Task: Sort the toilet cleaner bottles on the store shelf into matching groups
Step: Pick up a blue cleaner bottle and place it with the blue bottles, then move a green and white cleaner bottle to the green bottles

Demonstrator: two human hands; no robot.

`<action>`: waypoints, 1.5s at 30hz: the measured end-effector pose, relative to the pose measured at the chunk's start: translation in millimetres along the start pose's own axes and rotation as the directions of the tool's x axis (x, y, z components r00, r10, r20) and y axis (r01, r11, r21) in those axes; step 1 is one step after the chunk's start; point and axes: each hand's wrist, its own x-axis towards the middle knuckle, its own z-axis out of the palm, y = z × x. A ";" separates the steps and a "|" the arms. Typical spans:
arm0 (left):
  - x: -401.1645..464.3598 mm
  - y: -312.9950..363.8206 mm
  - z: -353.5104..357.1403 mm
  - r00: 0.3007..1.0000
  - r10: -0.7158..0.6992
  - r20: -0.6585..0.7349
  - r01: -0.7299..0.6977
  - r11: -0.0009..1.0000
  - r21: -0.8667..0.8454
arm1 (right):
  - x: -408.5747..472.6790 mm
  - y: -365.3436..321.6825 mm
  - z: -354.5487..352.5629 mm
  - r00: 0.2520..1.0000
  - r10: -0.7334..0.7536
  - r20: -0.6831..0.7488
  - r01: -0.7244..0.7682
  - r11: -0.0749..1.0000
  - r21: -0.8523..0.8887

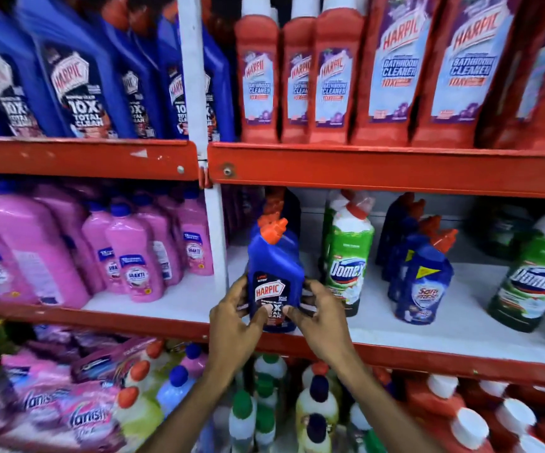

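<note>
A small blue Harpic bottle with an orange cap stands at the front left of the middle white shelf. My left hand grips its lower left side and my right hand grips its lower right side, thumbs on the label. More orange caps show right behind it. To the right stand a green Domex bottle, a row of blue Sani Fresh bottles and another green Domex bottle.
Large blue Harpic bottles and red Harpic bathroom cleaner bottles fill the top shelf. Pink Shakti bottles sit left of the white upright post. Below are Vanish packs and mixed capped bottles.
</note>
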 end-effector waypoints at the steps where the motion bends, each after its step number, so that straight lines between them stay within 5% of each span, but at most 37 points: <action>1: 1.3 -3.1 0.3 1.000 -0.005 0.008 0.005 1.000 0.010 | 0.6 0.7 2.5 1.000 0.003 -0.011 -0.003 1.000 -0.020; 12: -17.0 1.2 11.7 0.993 0.062 -0.104 -0.057 0.997 0.052 | -16.3 14.3 -8.1 0.998 0.014 -0.055 -0.013 1.000 0.003; 17: -35.1 19.1 39.4 0.826 0.457 -0.331 -0.362 0.879 0.311 | -37.4 23.4 -53.9 0.982 -0.070 -0.178 0.068 0.998 -0.016; 20: -42.7 43.2 68.7 0.785 0.599 -0.159 -0.491 0.758 0.429 | -46.6 27.4 -85.9 0.963 -0.147 -0.228 0.129 0.988 -0.090; 26: -55.9 72.8 140.9 0.742 0.645 0.182 -0.634 0.586 0.505 | -66.5 53.2 -160.3 0.893 -0.221 -0.393 0.115 0.955 -0.274; 31: -72.4 104.6 211.5 0.702 0.631 0.331 -0.712 0.623 0.322 | -76.8 87.5 -223.9 0.836 -0.134 -0.532 -0.010 0.966 -0.259; 37: -74.5 144.5 300.0 0.831 0.326 0.450 -0.353 0.935 -0.025 | -60.8 108.3 -276.8 0.823 0.032 -0.567 -0.142 0.979 -0.150; 41: -45.3 161.9 349.6 0.888 0.113 0.445 -0.064 0.990 -0.124 | -40.7 116.3 -298.9 0.837 0.144 -0.528 -0.213 0.974 -0.073; 45: -15.1 164.9 384.3 0.850 -0.014 0.526 0.147 0.966 -0.211 | -22.1 125.4 -311.6 0.839 0.208 -0.502 -0.284 0.956 -0.079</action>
